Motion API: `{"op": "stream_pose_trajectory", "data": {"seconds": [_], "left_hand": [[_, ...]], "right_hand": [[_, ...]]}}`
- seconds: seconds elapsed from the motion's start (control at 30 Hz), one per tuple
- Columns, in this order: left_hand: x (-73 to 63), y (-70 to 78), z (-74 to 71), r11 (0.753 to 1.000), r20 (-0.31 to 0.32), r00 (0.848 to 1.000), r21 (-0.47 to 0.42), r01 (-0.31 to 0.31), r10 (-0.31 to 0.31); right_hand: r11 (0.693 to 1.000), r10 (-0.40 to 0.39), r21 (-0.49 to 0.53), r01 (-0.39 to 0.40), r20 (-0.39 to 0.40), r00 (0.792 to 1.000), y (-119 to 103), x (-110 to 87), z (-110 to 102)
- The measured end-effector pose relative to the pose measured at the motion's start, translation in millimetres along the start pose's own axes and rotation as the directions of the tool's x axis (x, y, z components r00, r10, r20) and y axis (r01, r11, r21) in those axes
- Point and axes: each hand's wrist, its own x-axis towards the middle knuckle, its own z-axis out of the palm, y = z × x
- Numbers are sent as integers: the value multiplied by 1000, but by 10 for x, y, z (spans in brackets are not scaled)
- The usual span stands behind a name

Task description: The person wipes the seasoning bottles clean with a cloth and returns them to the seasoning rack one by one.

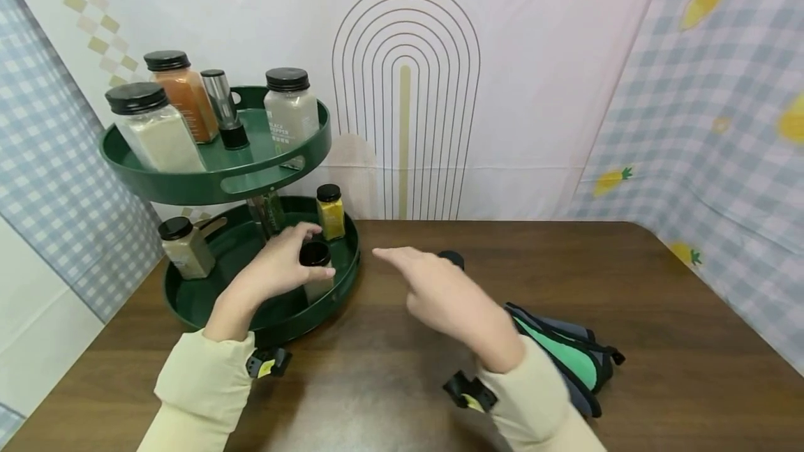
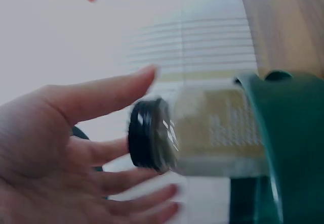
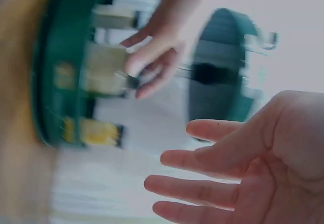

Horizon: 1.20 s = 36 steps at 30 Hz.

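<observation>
On the lower tier of a green two-tier tray [image 1: 295,330] stands a glass spice jar [image 2: 217,128] with a black lid and pale tan contents. My left hand [image 1: 273,267] is at this jar, thumb on one side of the lid and fingers spread on the other. The left wrist view shows the thumb uncurled; whether a fingertip touches the lid is unclear. Over the table, right of the tray, my right hand [image 1: 449,298] is held with straight fingers and nothing in it. A black round object [image 1: 451,258] is partly hidden behind it.
The lower tier also bears a yellow spice jar [image 1: 331,213] and a tan jar [image 1: 187,250]. Above are a black pepper jar [image 1: 292,117], an orange jar [image 1: 188,100], a cream jar [image 1: 157,138] and a silver cylinder [image 1: 220,100]. A green-and-grey pouch [image 1: 565,351] lies right.
</observation>
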Motion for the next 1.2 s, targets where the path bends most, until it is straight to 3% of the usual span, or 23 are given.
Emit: {"op": "stream_pose_trajectory", "data": {"seconds": [0.07, 0.13, 0.2, 0.27, 0.37, 0.43, 0.5, 0.57, 0.63, 0.73, 0.87, 0.97, 1.03, 1.2], "left_hand": [[-17, 103, 19, 998, -121, 991, -2, -64, 63], [-28, 224, 63, 989, -233, 962, -12, -149, 142], [-34, 343, 135, 973, -288, 935, -42, -228, 207], [-28, 447, 242, 952, -280, 923, -84, -296, 262], [25, 562, 436, 931, -177, 938, -164, -325, 296], [92, 602, 576, 927, -77, 957, -238, -290, 279], [169, 633, 698, 924, 34, 973, -321, -207, 229], [254, 647, 827, 912, 135, 975, -394, -111, 177], [331, 666, 947, 884, 214, 968, -466, -17, 131], [431, 681, 1136, 837, 257, 957, -546, 32, 131], [527, 663, 1358, 764, 254, 951, -644, 29, 177], [558, 645, 1461, 724, 254, 950, -688, 43, 184], [565, 638, 1498, 704, 258, 950, -708, 61, 177], [561, 621, 1543, 701, 248, 957, -710, 74, 150]], "right_hand": [[1000, -9, -20, 7, -78, 997, 65, -157, -142], [998, -18, -59, 10, -144, 989, 172, -321, -258], [996, -6, -91, -9, -164, 986, 303, -477, -354], [993, 43, -102, -56, -125, 991, 458, -622, -433], [980, 179, -101, -174, 46, 983, 712, -781, -496], [961, 270, -109, -254, 166, 949, 875, -833, -490], [941, 337, -116, -317, 269, 902, 1008, -835, -459], [926, 378, -114, -361, 344, 860, 1097, -810, -406], [918, 390, -105, -381, 400, 829, 1150, -774, -334], [908, 409, -118, -403, 462, 787, 1201, -718, -196], [894, 434, -148, -422, 518, 737, 1283, -636, -21], [893, 427, -120, -434, 530, 732, 1373, -600, 31], [899, 409, -91, -428, 522, 749, 1440, -590, 33], [922, 358, -49, -384, 485, 798, 1571, -566, 21]]}}
